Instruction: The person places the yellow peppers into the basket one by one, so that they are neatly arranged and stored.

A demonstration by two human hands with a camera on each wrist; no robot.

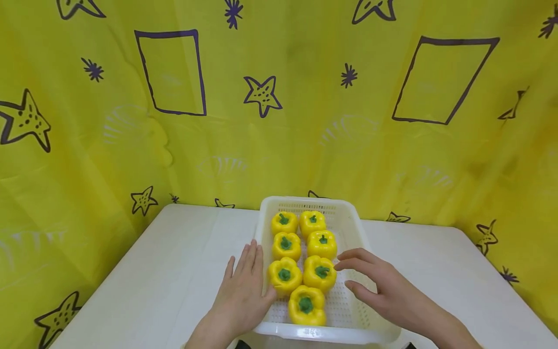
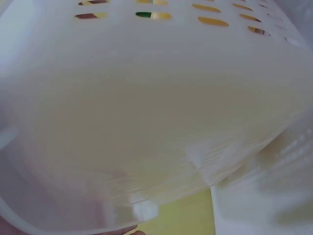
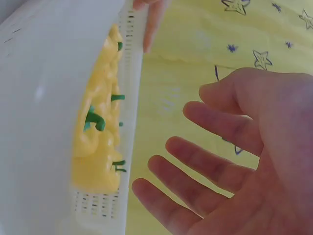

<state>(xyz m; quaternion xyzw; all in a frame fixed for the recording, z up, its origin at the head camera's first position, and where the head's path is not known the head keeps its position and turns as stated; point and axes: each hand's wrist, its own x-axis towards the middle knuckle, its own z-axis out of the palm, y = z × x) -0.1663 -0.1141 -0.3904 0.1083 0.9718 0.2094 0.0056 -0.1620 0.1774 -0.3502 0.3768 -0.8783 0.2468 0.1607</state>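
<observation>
Several yellow bell peppers with green stems stand in two rows in a white plastic basket (image 1: pixel 322 333). One bell pepper (image 1: pixel 307 305) sits alone at the near end. My left hand (image 1: pixel 244 293) lies along the basket's left rim, fingers straight, its thumb by the near-left bell pepper (image 1: pixel 285 276). Over the basket's right side hovers my right hand (image 1: pixel 385 286), fingers loosely bent and apart. Its fingertips are close to the right-row bell pepper (image 1: pixel 320 273); the right wrist view shows nothing in this hand (image 3: pixel 234 161). The basket's outer wall (image 2: pixel 146 112) fills most of the left wrist view.
The basket stands on a white table (image 1: pixel 183 261), whose surface extends to both sides. A yellow curtain (image 1: pixel 301 145) with dark star and frame drawings hangs behind the table and along its sides. Inside, the basket's perforated floor (image 1: pixel 342 305) shows to the right of the peppers.
</observation>
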